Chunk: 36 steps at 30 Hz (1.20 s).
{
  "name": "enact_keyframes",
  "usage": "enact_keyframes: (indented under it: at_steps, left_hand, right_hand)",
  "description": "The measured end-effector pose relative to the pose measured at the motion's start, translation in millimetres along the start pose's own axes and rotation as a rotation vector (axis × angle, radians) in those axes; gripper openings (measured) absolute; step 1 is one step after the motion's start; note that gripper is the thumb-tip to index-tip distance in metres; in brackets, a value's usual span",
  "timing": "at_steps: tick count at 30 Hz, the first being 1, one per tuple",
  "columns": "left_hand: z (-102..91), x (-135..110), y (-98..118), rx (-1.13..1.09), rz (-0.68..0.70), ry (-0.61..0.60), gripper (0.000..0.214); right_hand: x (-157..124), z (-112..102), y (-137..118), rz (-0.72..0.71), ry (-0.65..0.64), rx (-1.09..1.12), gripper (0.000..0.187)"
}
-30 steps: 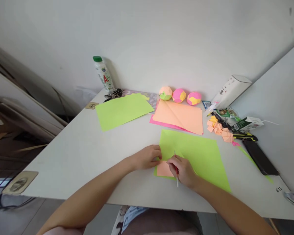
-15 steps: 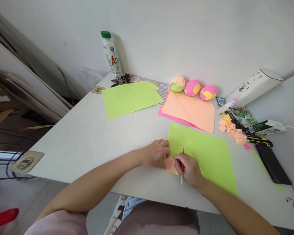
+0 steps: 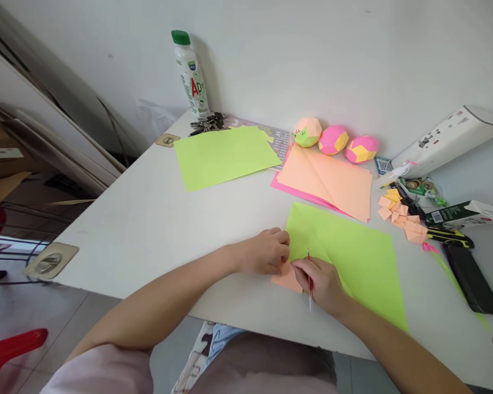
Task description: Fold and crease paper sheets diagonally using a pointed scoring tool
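A small piece of peach paper (image 3: 288,278) lies at the near left corner of a lime green sheet (image 3: 363,262), partly covered by both hands. My left hand (image 3: 266,253) is closed, its bent fingertips and thumb gripping the upper left edge of the peach piece. A slim red pen (image 3: 310,284) with a clear lower end is held in my right hand (image 3: 324,282), its pointed metal end upward. The thumb and forefinger tips of that hand also touch the peach piece's upper right side.
Peach and pink sheets (image 3: 328,180) lie behind, below three paper balls (image 3: 333,139). Another green sheet (image 3: 225,158), keys (image 3: 209,123) and a bottle (image 3: 191,76) stand left. Folded peach pieces (image 3: 402,216), a cutter (image 3: 451,237), a black case (image 3: 472,279) and a carton (image 3: 460,213) sit right.
The camera view has shifted a little, moving the table scene rightward. My left thumb has drawn in toward its fingers, showing more of the peach paper's left edge. My right hand keeps the pen.
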State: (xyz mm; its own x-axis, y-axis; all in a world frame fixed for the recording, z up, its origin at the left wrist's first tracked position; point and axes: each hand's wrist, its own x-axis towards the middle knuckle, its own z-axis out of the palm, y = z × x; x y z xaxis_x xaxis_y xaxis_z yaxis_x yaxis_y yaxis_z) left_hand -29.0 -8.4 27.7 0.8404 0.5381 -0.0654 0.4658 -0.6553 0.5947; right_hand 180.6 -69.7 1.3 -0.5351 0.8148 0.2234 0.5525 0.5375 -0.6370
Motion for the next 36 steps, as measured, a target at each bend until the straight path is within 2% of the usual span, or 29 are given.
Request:
enact_keyframes:
  at_steps: [8,18,36]
  left_hand:
    - [-5.2,-1.0,0.1,0.048,0.03,-0.004,0.01]
    - [-4.8,-0.9,-1.4,0.089,0.048,-0.005,0.01]
    - [-8.6,-0.2,0.8,0.121,0.02,-0.051,0.008]
  right_hand:
    - [3.0,-4.8,-2.2,-0.009,-0.04,0.009,0.023]
    - [1.5,-2.3,2.6,-0.068,0.005,-0.045,0.02]
    - [3.7,-2.4,-0.8,-0.03,0.005,-0.017,0.022]
